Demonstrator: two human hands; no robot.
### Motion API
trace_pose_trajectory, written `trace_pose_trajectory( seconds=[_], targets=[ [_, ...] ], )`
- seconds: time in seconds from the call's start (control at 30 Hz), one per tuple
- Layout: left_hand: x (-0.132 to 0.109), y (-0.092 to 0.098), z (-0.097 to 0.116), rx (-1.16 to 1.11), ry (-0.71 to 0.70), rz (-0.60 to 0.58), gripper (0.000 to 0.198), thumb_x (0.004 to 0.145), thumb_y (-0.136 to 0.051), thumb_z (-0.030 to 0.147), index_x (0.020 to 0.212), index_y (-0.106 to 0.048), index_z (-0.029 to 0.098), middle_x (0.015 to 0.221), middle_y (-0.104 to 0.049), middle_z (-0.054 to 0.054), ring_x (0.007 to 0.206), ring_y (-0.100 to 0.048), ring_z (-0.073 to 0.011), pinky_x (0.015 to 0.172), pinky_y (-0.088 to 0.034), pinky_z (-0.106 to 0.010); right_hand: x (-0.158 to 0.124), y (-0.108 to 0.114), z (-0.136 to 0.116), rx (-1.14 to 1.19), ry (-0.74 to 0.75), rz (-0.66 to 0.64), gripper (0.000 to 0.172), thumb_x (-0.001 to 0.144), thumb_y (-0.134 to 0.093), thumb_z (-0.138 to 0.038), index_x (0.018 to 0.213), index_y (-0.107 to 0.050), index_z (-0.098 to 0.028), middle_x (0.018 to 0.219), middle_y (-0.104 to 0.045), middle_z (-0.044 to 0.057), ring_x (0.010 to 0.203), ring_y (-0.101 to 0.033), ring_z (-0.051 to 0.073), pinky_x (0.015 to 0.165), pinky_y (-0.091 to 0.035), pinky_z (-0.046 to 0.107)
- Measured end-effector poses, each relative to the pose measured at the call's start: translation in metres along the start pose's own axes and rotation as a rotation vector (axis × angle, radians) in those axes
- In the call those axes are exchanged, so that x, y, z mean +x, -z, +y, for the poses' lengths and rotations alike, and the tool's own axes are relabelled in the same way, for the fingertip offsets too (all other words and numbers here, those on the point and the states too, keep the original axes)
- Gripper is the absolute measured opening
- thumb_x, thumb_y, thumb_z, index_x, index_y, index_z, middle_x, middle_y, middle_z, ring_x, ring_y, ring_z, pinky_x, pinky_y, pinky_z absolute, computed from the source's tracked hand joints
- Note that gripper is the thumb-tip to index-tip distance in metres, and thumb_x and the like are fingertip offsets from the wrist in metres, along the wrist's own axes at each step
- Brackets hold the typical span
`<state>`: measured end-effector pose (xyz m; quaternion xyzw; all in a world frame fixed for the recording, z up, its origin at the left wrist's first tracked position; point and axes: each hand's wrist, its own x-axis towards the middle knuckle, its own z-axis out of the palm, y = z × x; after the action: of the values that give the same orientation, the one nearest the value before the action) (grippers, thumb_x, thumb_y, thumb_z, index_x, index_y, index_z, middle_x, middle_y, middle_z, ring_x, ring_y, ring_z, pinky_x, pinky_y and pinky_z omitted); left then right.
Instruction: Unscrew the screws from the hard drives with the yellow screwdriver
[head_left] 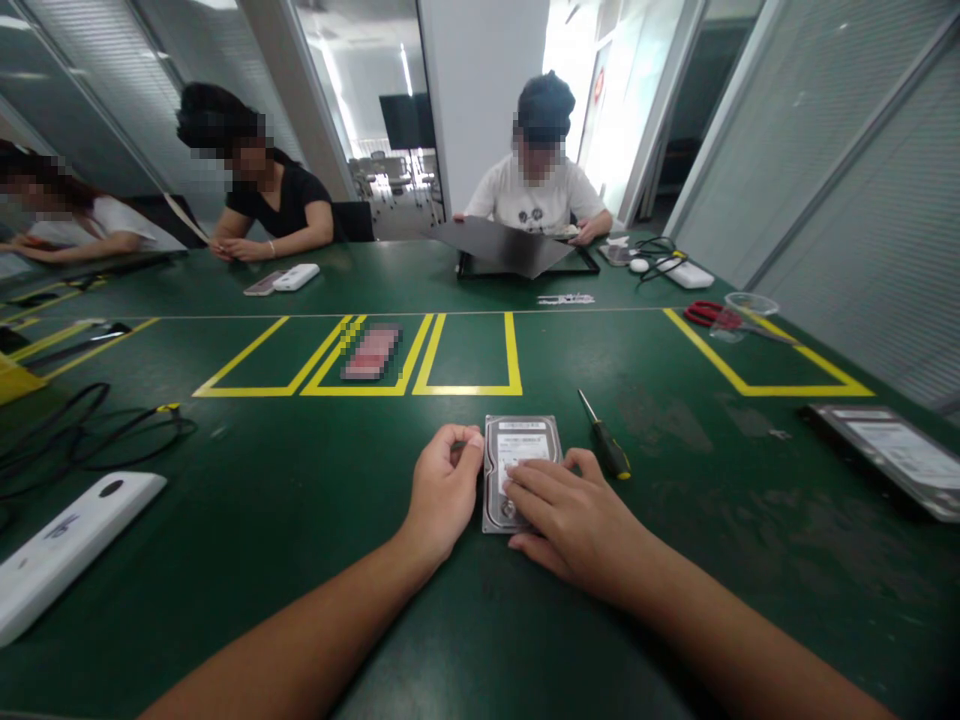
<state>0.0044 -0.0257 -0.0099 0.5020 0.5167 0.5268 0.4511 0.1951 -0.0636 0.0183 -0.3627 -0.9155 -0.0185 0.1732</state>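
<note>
A silver hard drive (520,445) lies flat on the green table (300,520) just in front of me. My right hand (577,520) rests on its near half, fingers stretched flat across the label. My left hand (444,490) sits at the drive's left edge with thumb and forefinger pinched together; I cannot make out anything between them. A screwdriver (606,438) with a black and yellow handle lies just right of the drive, untouched.
Yellow tape boxes (465,388) mark the table beyond the drive. A second drive (885,455) lies at right, red scissors (709,314) and a plastic cup (750,303) farther back. A white device (67,545) and cables (90,430) sit left. Three other people sit across the table.
</note>
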Motion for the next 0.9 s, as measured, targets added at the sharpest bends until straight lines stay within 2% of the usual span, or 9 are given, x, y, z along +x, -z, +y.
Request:
trace_pose_trajectory(
  seconds=[0.2, 0.57, 0.9],
  targets=[
    [0.002, 0.001, -0.005, -0.002, -0.027, -0.061, 0.023, 0.093, -0.063, 0.04, 0.092, -0.063, 0.017, 0.106, -0.071, -0.007, 0.092, -0.068, -0.0184, 0.082, -0.053, -0.03, 0.001, 0.004, 0.003, -0.009, -0.021, -0.02, 0.043, 0.087, -0.073, -0.039, 0.124, -0.061, -0.02, 0.125, -0.069, 0.005, 0.114, -0.061, 0.025, 0.089, -0.026, 0.041],
    [0.001, -0.002, 0.0, -0.149, 0.009, -0.192, 0.025, 0.092, -0.066, 0.042, 0.09, -0.062, 0.017, 0.103, -0.07, -0.007, 0.091, -0.066, -0.0181, 0.093, -0.054, -0.038, -0.002, 0.014, 0.013, 0.018, -0.052, -0.083, 0.039, 0.087, -0.071, -0.035, 0.123, -0.063, -0.022, 0.124, -0.068, 0.005, 0.111, -0.062, 0.025, 0.089, -0.027, 0.04],
    [0.002, -0.004, 0.007, -0.206, 0.034, -0.245, 0.027, 0.088, -0.07, 0.042, 0.085, -0.059, 0.018, 0.109, -0.07, -0.007, 0.104, -0.065, -0.0209, 0.098, -0.052, -0.039, -0.001, 0.018, 0.02, 0.039, -0.074, -0.104, 0.039, 0.085, -0.072, -0.033, 0.121, -0.065, -0.022, 0.123, -0.069, 0.006, 0.112, -0.061, 0.025, 0.089, -0.028, 0.04]
  ],
)
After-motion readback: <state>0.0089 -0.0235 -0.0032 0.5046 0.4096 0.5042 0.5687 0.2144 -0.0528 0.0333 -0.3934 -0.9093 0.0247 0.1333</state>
